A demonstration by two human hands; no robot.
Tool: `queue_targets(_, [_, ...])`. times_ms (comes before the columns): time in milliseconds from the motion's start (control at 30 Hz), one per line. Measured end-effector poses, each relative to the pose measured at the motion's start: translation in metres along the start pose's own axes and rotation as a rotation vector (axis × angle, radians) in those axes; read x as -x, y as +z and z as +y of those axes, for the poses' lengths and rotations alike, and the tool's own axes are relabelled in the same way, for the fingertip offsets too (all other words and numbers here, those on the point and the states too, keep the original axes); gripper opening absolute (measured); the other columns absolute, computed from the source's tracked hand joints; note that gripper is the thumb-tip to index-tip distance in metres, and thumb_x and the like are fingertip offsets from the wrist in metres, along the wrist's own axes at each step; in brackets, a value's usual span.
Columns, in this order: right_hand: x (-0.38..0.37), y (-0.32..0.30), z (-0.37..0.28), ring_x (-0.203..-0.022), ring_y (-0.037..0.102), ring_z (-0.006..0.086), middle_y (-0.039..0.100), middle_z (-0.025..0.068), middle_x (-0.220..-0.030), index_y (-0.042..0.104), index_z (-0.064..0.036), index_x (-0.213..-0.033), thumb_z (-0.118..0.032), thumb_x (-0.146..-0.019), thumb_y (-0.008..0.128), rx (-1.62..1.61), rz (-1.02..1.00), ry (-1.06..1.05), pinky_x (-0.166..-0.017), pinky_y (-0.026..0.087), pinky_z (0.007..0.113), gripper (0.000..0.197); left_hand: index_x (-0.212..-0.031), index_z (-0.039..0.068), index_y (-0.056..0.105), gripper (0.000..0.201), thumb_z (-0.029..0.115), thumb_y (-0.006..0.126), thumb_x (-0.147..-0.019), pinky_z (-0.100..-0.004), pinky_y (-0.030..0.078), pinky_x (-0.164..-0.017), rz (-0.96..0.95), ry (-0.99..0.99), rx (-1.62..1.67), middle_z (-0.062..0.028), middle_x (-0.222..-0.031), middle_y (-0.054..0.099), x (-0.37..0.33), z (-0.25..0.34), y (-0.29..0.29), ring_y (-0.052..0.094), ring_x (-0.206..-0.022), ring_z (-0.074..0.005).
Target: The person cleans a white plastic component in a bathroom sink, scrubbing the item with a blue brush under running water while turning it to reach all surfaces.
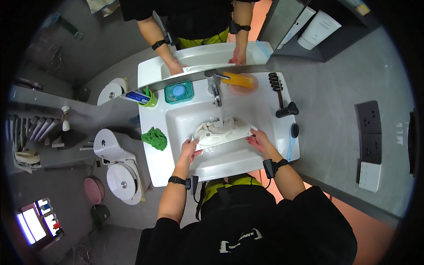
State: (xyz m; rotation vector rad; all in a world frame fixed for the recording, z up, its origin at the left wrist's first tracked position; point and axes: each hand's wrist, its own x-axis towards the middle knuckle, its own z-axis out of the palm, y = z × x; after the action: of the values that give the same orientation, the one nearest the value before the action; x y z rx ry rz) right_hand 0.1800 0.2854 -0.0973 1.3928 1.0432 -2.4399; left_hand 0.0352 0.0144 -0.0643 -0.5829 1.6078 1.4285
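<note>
A long white moulded plastic part with raised ribs and a curved edge is held level over the basin of the white sink. My left hand grips its left end, thumb on top. At the other end, the fingers of my right hand close around the tip. The chrome faucet stands just beyond the part, and a thin stream of water seems to fall onto it. I cannot make out what kind of part it is.
Left on the rim are a crumpled green cloth, a green cup and a teal soap dish. On the right lie a dark hairbrush and a blue-handled brush. An orange object rests beside the faucet; a toilet stands left.
</note>
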Motion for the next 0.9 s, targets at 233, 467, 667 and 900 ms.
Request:
queue_targets(233, [-0.018, 0.031, -0.014, -0.067, 0.053, 0.0132, 0.055, 0.0061, -0.084, 0.043, -0.0052, -0.108, -0.020, -0.086, 0.045, 0.194, 0.002, -0.132, -0.059, 0.044, 0.024, 0.027, -0.112, 0.000, 0.040, 0.042, 0.015, 0.052, -0.076, -0.0258, 0.046, -0.045, 0.175, -0.016, -0.139, -0.0085, -0.080, 0.054, -0.014, -0.009, -0.011, 0.053, -0.056, -0.0154])
queue_targets(467, [-0.029, 0.013, -0.006, -0.067, 0.053, 0.0117, 0.056, 0.0041, -0.088, 0.043, -0.0062, -0.112, -0.018, -0.085, 0.045, 0.173, 0.026, -0.304, -0.060, 0.044, 0.024, 0.029, -0.114, -0.001, 0.038, 0.044, 0.004, 0.050, -0.072, -0.0256, 0.045, -0.050, 0.176, 0.051, -0.169, -0.0096, -0.080, 0.054, -0.027, -0.024, 0.001, 0.053, -0.060, -0.0163])
queue_targets(667, [0.000, 0.000, -0.006, -0.068, 0.053, 0.0116, 0.056, 0.0038, -0.088, 0.044, -0.0065, -0.111, -0.017, -0.085, 0.046, 0.104, 0.180, -0.325, -0.060, 0.045, 0.024, 0.028, -0.117, -0.003, 0.036, 0.049, 0.005, 0.049, -0.071, -0.0245, 0.046, -0.052, 0.078, 0.048, -0.183, -0.0113, -0.087, 0.055, -0.036, -0.030, 0.022, 0.056, -0.063, -0.0161])
queue_targets(900, [0.029, -0.010, -0.007, -0.064, 0.054, 0.0127, 0.056, 0.0046, -0.084, 0.048, -0.0060, -0.106, -0.016, -0.084, 0.047, 0.132, 0.282, -0.258, -0.055, 0.045, 0.023, 0.024, -0.115, -0.005, 0.037, 0.042, 0.005, 0.049, -0.076, -0.0241, 0.047, -0.052, 0.006, -0.023, -0.174, -0.0130, -0.089, 0.055, -0.027, -0.036, 0.027, 0.057, -0.064, -0.0163])
